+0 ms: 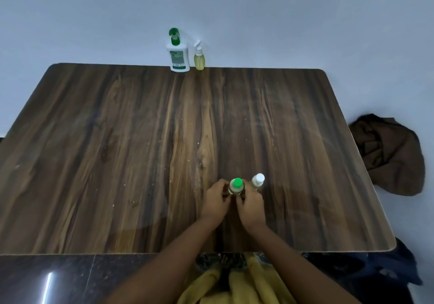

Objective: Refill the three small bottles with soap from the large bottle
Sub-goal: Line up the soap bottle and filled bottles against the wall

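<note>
Green plastic tops the green-capped bottle (236, 186) that both hands grasp. The left hand (216, 200) curls its fingers (222, 183) round the bottle's left side, and the right hand (250, 206) curls round its right side. Both hands are closed on the body, below the cap, and the bottle stands upright on the wooden table (117, 151). How tightly they squeeze cannot be told.

Just beyond the right fingertips, beside the held bottle, stands the white-capped bottle (257, 181) (whether a knuckle touches it is unclear). Well away from the fingers, at the table's far edge against the wall, stand the large bottle (177, 56), white with a green pump, and right of it the small pump bottle (199, 58) with yellow liquid.

Count: three small bottles, one large. Far to the right of the fingers, off the table, lies one brown cloth (394, 156).
</note>
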Demonstrator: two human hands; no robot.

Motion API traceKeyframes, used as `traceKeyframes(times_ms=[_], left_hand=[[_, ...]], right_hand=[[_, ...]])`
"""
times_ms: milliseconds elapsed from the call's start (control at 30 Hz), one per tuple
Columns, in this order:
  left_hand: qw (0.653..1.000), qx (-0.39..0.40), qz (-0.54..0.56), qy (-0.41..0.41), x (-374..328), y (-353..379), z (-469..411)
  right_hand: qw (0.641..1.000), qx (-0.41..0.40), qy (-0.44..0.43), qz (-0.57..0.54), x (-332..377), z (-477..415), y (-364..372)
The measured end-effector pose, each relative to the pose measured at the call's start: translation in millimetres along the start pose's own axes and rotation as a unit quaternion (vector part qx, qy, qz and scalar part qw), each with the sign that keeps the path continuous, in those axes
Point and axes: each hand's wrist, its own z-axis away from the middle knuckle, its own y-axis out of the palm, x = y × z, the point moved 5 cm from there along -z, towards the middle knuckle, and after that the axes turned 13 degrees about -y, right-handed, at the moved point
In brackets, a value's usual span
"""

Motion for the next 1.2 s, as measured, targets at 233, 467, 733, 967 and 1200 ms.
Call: traceKeyframes(times_ms=[233, 467, 733, 967, 1200], left_hand=[[0.997, -0.064, 0.008, -0.043, -5.7, -29.9, -57.7], [0.994, -0.105, 0.017, -0.021, -36.9, -67.1, -146.8], [0.987, -0.155, 0.041, 0.022, -81.6, -82.2, -285.0], [0.985, -0.144, 0.068, 0.066, -112.8, -90.1, -389.6], [0.986, -0.109, 0.084, 0.093, -126.5, -90.7, -450.6]], right_hand=[[0.999, 0.03, 0.019, 0.021, 17.4, -72.1, 37.7], [1.0, 0.008, 0.028, 0.005, 23.5, -178.5, 65.1], [0.999, -0.036, -0.006, 0.017, 13.8, -328.8, 73.9], [0.997, -0.077, -0.018, 0.026, 2.1, -436.3, 84.0], [0.993, -0.1, -0.042, 0.051, -12.9, -503.9, 94.5]])
